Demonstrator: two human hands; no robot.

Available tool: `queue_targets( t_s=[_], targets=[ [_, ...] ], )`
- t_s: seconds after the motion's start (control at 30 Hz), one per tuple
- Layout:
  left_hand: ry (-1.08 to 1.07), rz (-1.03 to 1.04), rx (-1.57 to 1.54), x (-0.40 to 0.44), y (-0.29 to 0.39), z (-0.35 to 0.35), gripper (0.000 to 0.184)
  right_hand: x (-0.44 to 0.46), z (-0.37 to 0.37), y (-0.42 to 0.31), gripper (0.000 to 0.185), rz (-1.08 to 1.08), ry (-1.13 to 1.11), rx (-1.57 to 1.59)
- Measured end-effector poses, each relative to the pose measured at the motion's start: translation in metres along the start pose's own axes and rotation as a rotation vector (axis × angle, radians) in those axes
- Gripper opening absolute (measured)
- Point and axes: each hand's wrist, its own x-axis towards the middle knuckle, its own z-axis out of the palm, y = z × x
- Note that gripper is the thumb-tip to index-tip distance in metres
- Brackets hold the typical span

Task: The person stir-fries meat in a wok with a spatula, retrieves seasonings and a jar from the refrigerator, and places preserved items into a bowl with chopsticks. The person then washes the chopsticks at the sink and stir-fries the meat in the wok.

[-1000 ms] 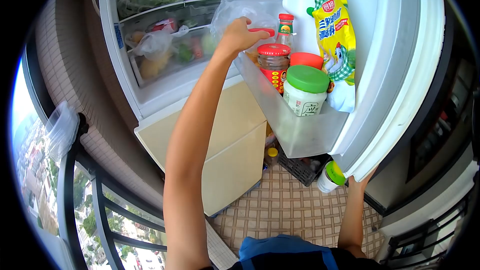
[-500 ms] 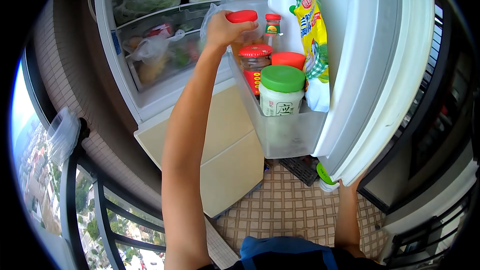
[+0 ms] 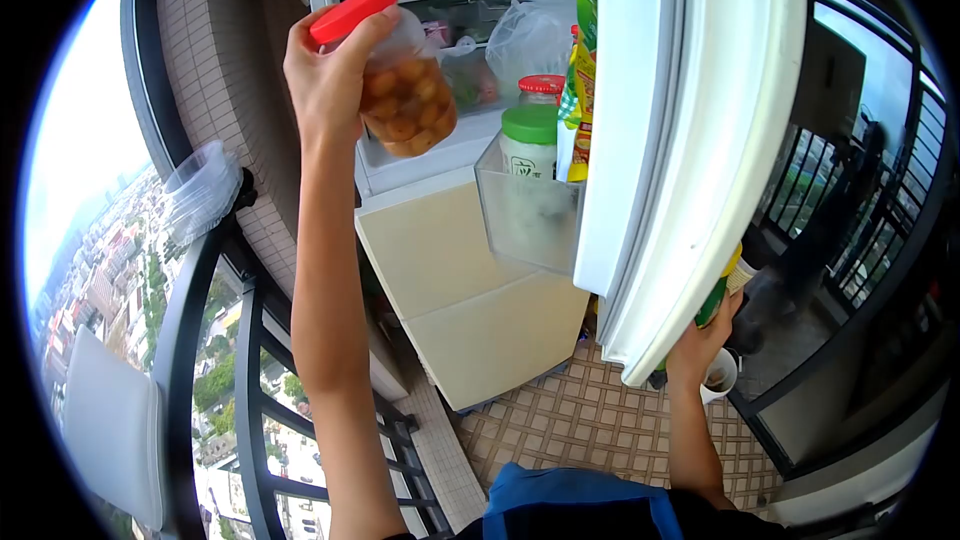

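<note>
My left hand (image 3: 335, 65) is closed around the red lid of a clear jar (image 3: 408, 105). Round brown pieces in liquid fill much of the jar, which hangs tilted in front of the open refrigerator (image 3: 380, 165). At the lower outer edge of the refrigerator door (image 3: 700, 140) is my right hand (image 3: 700, 340); its fingers are partly hidden beside a green-and-yellow item (image 3: 713, 302), and their grip is unclear. The door bin (image 3: 530, 225) holds a green-lidded white jar (image 3: 530, 135), a red-lidded jar (image 3: 541, 88) and a yellow-green packet (image 3: 580, 90).
Plastic bags (image 3: 520, 38) lie inside the refrigerator. On the left runs a dark balcony railing (image 3: 250, 380) with clear plastic containers (image 3: 203, 190) at its top. A white bucket (image 3: 718, 377) stands on the tiled floor (image 3: 560, 420) at the right.
My left hand has lifted the red-lidded jar out of the door bin and moved it left. The door has swung further inward, with my right hand still beside its lower edge. The view has shifted.
</note>
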Motion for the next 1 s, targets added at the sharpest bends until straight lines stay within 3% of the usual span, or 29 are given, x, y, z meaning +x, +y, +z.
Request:
queue_targets(
  t_s=[0.17, 0.23, 0.37, 0.47, 0.63, 0.83, 0.9, 1.0],
  targets=[
    [-0.063, -0.154, 0.166, -0.067, 0.042, -0.082, 0.068, -0.005, 0.054, 0.008, 0.046, 0.056, -0.188, 0.256],
    [-0.176, -0.265, 0.129, -0.093, 0.047, -0.102, 0.073, -0.008, 0.068, 0.001, 0.039, 0.229, -0.211, 0.492],
    [-0.343, -0.464, 0.028, -0.139, 0.029, -0.115, 0.082, -0.014, 0.07, 0.014, 0.038, 0.286, -0.288, 0.553],
    [-0.292, -0.589, -0.052, -0.161, 0.02, -0.116, 0.08, -0.017, 0.054, 0.024, 0.042, 0.271, -0.321, 0.487],
    [-0.324, -0.3, 0.247, -0.196, 0.004, -0.118, 0.087, -0.025, -0.016, 0.048, 0.05, 0.222, -0.191, 0.201],
    [-0.556, -0.37, 0.036, -0.258, -0.034, -0.022, 0.085, -0.02, -0.135, 0.058, 0.053, 0.365, -0.005, 0.11],
    [-0.666, -0.419, -0.07, -0.298, -0.031, 0.032, 0.085, -0.03, -0.195, 0.061, 0.052, 0.447, 0.096, 0.03],
    [-0.788, -0.516, -0.172, -0.37, 0.002, 0.122, 0.086, -0.05, -0.289, 0.061, 0.049, 0.408, 0.221, -0.023]
  ],
)
